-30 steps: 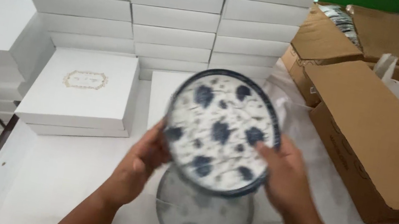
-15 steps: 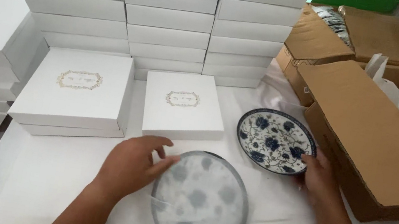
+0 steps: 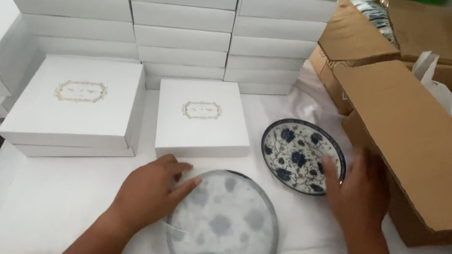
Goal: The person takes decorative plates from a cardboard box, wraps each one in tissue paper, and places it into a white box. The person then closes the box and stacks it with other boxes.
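Observation:
A blue-and-white flowered plate (image 3: 296,152) lies flat on the white table (image 3: 47,202), right of centre. My right hand (image 3: 355,191) hovers at its right rim, fingers spread, holding nothing. Nearer to me sits a second plate covered by a thin translucent sheet (image 3: 223,225). My left hand (image 3: 154,190) rests on the left edge of that sheet, fingers flat. A small white square box (image 3: 201,116) with a gold emblem lies just behind both plates.
A larger white box (image 3: 77,102) sits on a stack at the left. Stacks of white boxes (image 3: 188,20) form a wall at the back. Brown cardboard cartons (image 3: 421,138) with white wrapping paper crowd the right side.
One second ago both hands held the flowered plate up. It was then set down on the right, and my right hand has now come off it. My left hand moved onto the covered plate.

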